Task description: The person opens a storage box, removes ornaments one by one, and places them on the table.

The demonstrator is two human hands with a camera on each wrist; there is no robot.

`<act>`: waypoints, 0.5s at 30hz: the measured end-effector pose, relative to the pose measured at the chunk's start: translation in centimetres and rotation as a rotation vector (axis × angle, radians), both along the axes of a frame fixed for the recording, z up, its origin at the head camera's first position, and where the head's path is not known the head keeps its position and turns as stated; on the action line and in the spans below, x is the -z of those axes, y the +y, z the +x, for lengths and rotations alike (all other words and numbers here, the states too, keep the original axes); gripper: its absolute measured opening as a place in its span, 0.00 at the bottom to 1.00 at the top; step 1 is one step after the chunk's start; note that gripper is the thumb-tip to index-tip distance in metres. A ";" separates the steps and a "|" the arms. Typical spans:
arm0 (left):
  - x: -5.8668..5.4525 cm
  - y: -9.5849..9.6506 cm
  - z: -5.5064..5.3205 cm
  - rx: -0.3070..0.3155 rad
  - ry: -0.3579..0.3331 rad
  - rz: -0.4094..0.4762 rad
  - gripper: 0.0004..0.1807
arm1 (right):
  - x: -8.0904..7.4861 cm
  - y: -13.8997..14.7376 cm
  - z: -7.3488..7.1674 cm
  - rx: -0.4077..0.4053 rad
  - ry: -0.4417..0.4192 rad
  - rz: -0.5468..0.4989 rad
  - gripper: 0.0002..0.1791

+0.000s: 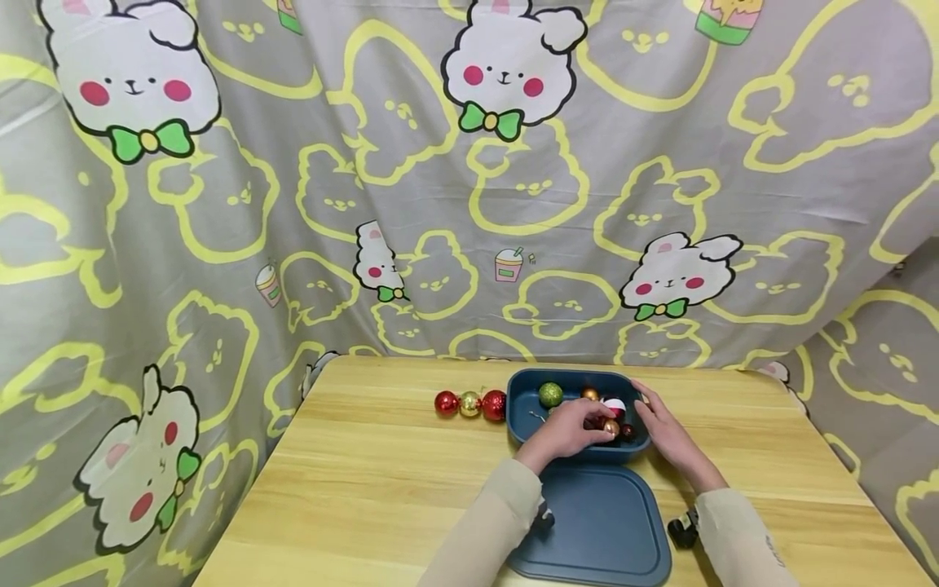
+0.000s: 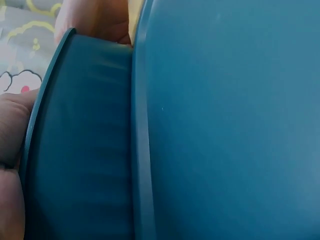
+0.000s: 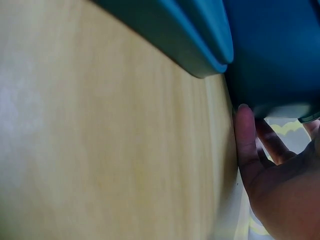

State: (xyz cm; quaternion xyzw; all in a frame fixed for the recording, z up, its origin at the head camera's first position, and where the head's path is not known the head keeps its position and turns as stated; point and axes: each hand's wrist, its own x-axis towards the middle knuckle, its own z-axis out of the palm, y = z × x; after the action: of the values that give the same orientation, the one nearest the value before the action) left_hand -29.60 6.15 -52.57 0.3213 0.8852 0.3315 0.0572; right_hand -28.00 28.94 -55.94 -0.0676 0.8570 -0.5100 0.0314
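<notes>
Left hand: here it is (image 1: 568, 428), in over the near side of the box, thumb and fingers narrow about a copper ball (image 1: 611, 428); whether it pinches that ball or merely touches it, I cannot tell, as the left wrist view shows mostly blue plastic.
Right hand: over at the box's right end (image 1: 666, 420), fingers fairly straight and spread along the outside, the thumb against the wall low down in the right wrist view.
Blue box: lidless, at the far part of the table, between the hands, its bare floor (image 1: 524, 405) showing at the left.
Inside the box: a glittery green ball (image 1: 550, 395) near the far wall, an orange-gold ball (image 1: 590, 393) to its right, then a white-and-red ornament (image 1: 614, 407) beside the fingers, with a small dark brown ball (image 1: 627, 432) close to the copper one.
Left of the box: three in a row, a red ball (image 1: 446, 403), a gold ball (image 1: 469, 403) and a glittery red ball (image 1: 495, 405), the last just beside the box wall.
Blue lid: flat on this side of the box (image 1: 601, 526), the left sleeve (image 1: 487, 518) crossing its edge.
Table: pale wood grain (image 1: 352, 465) all round.
Backdrop: grey cloth (image 1: 433, 196), printed with rabbits and yellow outlines.
</notes>
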 end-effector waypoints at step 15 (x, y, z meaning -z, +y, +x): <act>-0.1 -0.9 0.5 -0.041 0.002 0.224 0.19 | 0.2 0.0 -0.2 0.000 -0.013 -0.001 0.35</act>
State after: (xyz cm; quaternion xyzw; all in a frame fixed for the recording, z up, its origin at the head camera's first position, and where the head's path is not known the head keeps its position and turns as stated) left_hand -29.14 5.25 -52.46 0.3078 0.8490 0.4292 0.0131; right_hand -28.20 28.98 -56.16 -0.0644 0.8564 -0.5109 0.0370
